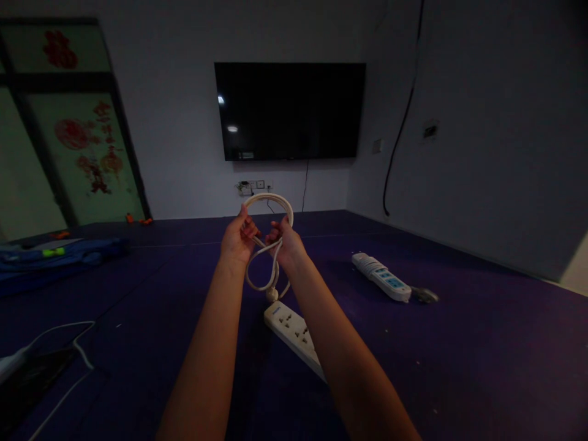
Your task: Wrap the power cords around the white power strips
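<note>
Both my arms reach forward over a dark purple floor mat. My left hand (237, 237) and my right hand (285, 242) are closed on a white power cord (269, 202), held up in loops between them. One loop arches above my hands and another hangs below. The cord runs down to a white power strip (294, 334) that lies on the mat under my right forearm, partly hidden by it.
A second white power strip (380, 277) with blue sockets lies to the right. A black TV (290, 110) hangs on the far wall above wall sockets (253, 185). A white cable (68, 334) and a dark device lie at the left, blue items (59, 252) further back.
</note>
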`<state>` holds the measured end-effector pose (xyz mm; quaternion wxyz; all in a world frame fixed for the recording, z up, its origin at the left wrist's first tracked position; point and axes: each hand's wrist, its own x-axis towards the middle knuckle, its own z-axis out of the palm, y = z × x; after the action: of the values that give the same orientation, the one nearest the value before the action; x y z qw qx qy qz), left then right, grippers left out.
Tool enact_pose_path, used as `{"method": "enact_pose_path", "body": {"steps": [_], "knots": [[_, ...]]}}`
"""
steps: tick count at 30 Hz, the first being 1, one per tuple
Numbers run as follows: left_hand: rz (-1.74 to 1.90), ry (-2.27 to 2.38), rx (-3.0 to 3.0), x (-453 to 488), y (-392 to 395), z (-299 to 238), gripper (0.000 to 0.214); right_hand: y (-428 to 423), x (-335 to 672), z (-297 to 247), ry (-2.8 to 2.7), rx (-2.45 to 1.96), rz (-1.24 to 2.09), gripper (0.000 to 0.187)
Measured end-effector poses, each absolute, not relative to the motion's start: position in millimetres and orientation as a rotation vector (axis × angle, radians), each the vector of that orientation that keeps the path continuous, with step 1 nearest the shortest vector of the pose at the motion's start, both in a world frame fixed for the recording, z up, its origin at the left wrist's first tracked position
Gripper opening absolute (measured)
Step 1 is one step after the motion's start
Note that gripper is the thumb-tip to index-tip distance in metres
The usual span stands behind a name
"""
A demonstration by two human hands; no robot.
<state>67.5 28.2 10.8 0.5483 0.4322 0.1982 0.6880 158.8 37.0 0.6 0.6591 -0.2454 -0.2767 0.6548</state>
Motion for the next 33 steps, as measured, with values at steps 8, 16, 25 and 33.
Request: {"method": "enact_pose_path", "body": {"steps": [8,16,25,33], "knots": [[1.746,0.445,0.981,61.0,32.8,10.5,0.041,46.9,162.6,-12.0,-1.070,-0.848,1.145,0.055],[1.776,0.352,0.932,49.1,38.4,3.2,0.041,48.7,160.4,-21.1,-1.266,-0.953,1.350,0.062],[1.461,0.812,1.387,51.0,29.4,-2.1,0.034,57.0,179.4,-19.6,-0.973,-0.949,1.390,0.059],[0.724,1.250,1.803,61.2,38.6,-30.1,0.017,59.5,206.2,-14.3,-0.877,-0.862,1.460,0.054]]}}
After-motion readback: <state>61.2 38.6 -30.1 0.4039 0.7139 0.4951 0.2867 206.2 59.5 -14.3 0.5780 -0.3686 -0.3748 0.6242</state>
